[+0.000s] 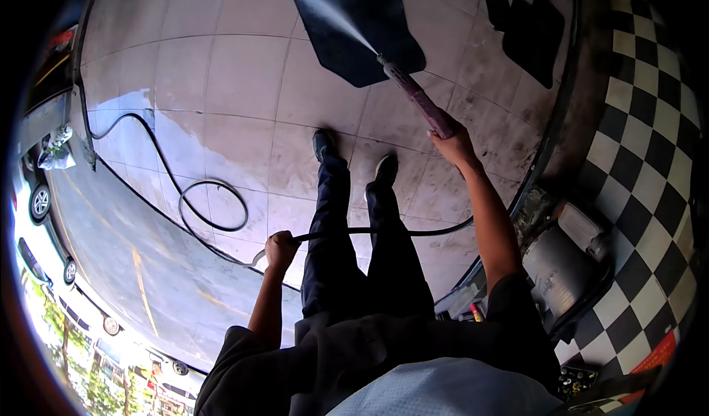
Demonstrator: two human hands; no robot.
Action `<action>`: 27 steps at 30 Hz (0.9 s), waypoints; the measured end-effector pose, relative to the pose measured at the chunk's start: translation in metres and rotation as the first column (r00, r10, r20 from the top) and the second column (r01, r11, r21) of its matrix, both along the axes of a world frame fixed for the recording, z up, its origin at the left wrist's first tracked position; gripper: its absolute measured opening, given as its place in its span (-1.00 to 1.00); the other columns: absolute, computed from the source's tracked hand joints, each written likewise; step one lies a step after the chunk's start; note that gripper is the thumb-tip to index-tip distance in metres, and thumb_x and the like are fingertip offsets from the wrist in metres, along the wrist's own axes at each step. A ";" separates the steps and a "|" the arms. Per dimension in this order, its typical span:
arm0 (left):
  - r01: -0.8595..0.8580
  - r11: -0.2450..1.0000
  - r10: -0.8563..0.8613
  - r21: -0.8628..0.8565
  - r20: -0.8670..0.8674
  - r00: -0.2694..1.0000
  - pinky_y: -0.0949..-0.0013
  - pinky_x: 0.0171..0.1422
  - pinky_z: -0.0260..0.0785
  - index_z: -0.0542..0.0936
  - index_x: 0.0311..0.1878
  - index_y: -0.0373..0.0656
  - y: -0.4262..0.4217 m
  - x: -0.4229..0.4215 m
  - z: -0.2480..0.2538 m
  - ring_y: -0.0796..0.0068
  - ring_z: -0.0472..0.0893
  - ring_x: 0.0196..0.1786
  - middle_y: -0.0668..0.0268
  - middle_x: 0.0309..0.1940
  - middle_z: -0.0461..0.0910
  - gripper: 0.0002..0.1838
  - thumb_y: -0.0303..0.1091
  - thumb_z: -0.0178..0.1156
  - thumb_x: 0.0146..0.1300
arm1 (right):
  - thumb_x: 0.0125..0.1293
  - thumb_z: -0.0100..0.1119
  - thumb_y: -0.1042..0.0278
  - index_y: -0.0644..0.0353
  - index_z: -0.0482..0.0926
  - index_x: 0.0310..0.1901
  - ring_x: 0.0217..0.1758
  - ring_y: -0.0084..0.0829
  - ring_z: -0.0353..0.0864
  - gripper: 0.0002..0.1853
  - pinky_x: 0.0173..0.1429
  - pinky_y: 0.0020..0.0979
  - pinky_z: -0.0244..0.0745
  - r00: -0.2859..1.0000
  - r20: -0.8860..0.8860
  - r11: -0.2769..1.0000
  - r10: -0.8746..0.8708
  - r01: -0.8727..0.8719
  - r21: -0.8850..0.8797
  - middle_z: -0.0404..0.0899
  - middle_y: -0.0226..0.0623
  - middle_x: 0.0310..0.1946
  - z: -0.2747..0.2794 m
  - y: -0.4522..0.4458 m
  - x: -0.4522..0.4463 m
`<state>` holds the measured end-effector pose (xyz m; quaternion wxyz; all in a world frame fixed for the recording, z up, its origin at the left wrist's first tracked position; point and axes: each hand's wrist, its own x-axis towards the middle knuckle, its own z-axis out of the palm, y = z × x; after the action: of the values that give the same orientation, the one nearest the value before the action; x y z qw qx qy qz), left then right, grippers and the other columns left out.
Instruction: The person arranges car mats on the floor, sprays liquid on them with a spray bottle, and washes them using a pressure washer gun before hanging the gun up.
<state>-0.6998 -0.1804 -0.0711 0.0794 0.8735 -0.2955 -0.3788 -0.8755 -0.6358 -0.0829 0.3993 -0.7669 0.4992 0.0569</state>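
- Close to the body, the left hand [281, 250] makes a fist round the black hose [354, 230], which crosses before the legs.
- Farther out, the right hand [454, 144], the nearer to the mat, wraps the spray gun [419, 100]; I can't see its trigger.
- The gun's long axis slants forward-left from that grip.
- Beyond its tip, the dark mat [380, 28] lies flat on the tiles [244, 76] under white spray [336, 17].

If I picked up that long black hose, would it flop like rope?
Probably bendy but springy: the hose curls into a smooth ring without visible kinks. It may drag heavily for its thickness, since a long stretch lies on the floor. That loose ring would likely twist or slide before straightening.
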 end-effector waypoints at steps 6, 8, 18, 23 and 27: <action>-0.003 1.000 0.003 0.024 0.006 1.000 0.17 -0.50 0.30 0.49 -0.70 -0.18 -0.010 -0.018 0.000 0.04 0.50 -0.56 0.11 -0.70 0.47 -0.68 -0.17 0.35 -0.14 | 0.08 0.12 0.25 -0.23 0.32 0.13 -0.11 0.02 0.51 -0.49 -0.07 -0.13 0.43 0.994 -0.016 0.994 0.108 -0.108 0.009 0.57 -0.09 -0.20 0.008 0.001 0.015; -0.003 1.000 0.003 0.018 -0.002 1.000 0.17 -0.50 0.30 0.49 -0.70 -0.18 -0.011 -0.021 0.004 0.04 0.50 -0.57 0.11 -0.70 0.47 -0.67 -0.16 0.36 -0.14 | 0.08 0.11 0.24 -0.22 0.32 0.13 -0.09 0.02 0.50 -0.49 -0.05 -0.12 0.42 0.993 -0.055 0.994 0.105 -0.104 0.027 0.57 -0.11 -0.19 0.008 -0.002 0.018; -0.005 1.000 0.005 -0.012 0.047 0.999 0.13 -0.53 0.28 0.48 -0.71 -0.17 -0.011 -0.023 -0.001 0.00 0.48 -0.58 0.12 -0.71 0.46 -0.66 -0.15 0.36 -0.16 | 0.05 0.15 0.22 -0.22 0.38 0.10 -0.06 -0.04 0.51 -0.50 -0.04 -0.17 0.44 0.996 -0.089 0.997 -0.027 0.020 -0.073 0.56 -0.14 -0.15 -0.003 -0.032 0.033; -0.064 0.998 0.064 -0.001 0.090 0.994 0.13 -0.54 0.27 0.44 -0.72 -0.19 -0.004 -0.007 -0.010 0.00 0.48 -0.59 0.10 -0.71 0.45 -0.67 -0.21 0.34 -0.15 | 0.02 0.24 0.25 -0.05 0.45 0.05 -0.06 -0.09 0.54 -0.52 -0.05 -0.20 0.45 0.958 -0.161 0.968 -0.235 0.217 -0.122 0.56 -0.12 -0.14 -0.008 -0.066 0.015; -0.064 0.998 0.065 -0.005 0.070 0.995 0.13 -0.55 0.26 0.45 -0.72 -0.19 -0.013 0.000 -0.008 0.00 0.48 -0.59 0.10 -0.71 0.44 -0.69 -0.22 0.33 -0.15 | 0.01 0.24 0.25 -0.10 0.41 0.09 -0.04 -0.08 0.52 -0.48 -0.05 -0.22 0.45 0.993 -0.049 0.990 -0.105 0.100 -0.101 0.56 -0.14 -0.13 -0.007 -0.051 0.025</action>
<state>-0.7002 -0.1936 -0.0790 0.0823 0.8952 -0.2702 -0.3447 -0.8504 -0.6867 -0.0897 0.3496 -0.7572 0.5509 0.0323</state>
